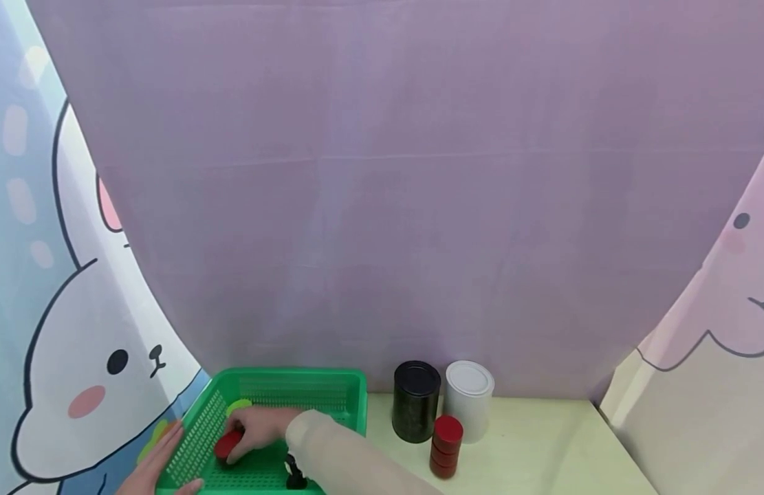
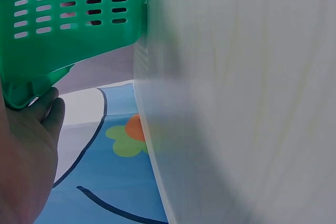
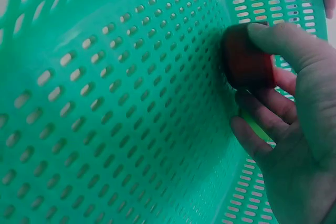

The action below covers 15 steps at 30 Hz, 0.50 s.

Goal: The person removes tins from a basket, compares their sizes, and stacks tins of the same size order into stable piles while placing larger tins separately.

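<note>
My right hand [image 1: 260,425] reaches down into a green plastic basket [image 1: 289,373]. Thumb and fingers pinch a short red cylinder [image 3: 248,56] close over the basket floor, by its left side. Behind that hand, a yellow-green thing [image 1: 239,405] shows in part inside the basket; its kind is hidden. At the basket's left rim, my left hand [image 2: 31,145] holds the edge, its fingers outside and under the rim and its thumb toward the inner side.
On the pale table [image 1: 542,440], right of the basket, a black can [image 1: 415,402] and a white can [image 1: 470,399] stand side by side. Before them rises a stack of red cylinders [image 1: 446,447]. A purple curtain [image 1: 382,206] hangs behind.
</note>
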Motion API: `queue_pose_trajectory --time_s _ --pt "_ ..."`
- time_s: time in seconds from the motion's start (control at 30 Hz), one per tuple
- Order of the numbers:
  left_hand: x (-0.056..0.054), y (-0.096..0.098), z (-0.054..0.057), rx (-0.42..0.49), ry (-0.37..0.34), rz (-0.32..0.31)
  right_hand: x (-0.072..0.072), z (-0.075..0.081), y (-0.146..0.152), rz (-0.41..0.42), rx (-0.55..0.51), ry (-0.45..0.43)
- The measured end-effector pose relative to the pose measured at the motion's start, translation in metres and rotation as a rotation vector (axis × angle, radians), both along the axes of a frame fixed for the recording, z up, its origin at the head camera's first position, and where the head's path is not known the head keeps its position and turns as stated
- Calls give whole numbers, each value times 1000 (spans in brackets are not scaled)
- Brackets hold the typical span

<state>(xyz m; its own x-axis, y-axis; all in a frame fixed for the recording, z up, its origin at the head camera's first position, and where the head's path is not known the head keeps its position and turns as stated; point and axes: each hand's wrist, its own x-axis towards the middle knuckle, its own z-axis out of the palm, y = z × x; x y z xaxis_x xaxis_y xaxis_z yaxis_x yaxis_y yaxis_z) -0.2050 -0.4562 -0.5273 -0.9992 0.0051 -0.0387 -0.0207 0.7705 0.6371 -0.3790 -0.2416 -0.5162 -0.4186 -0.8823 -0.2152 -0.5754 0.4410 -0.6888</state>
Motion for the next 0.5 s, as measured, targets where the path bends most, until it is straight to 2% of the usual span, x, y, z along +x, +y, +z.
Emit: queue_pose_trajectory --time_s 0.27,0.5 --pt "0 -1 -3 -20 13 26 -6 8 16 -99 -130 -103" --pt "1 -1 -6 -10 -8 28 -5 17 37 -157 -214 -176"
